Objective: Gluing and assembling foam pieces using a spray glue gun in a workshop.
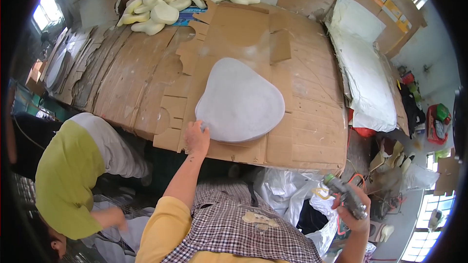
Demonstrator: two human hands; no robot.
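A large grey pad [239, 100], rounded like a blunt triangle, lies flat on the cardboard-covered table [312, 139]. My left hand [196, 137] is at the pad's near left edge, its fingers closed on the rim. Off the table's near right corner, my right hand [355, 209] holds a spray gun [344, 194] wrapped by my fingers. The gun has a green end and a dark metal body, and points up and left. An orange hose [360, 179] shows close behind it.
Cream foam pieces [163, 12] are heaped at the table's far left. A white-covered board [363, 63] stands along the right side. Another person in a yellow-green top [68, 175] bends over grey pieces at left. Plastic bags [280, 185] hang below the near edge.
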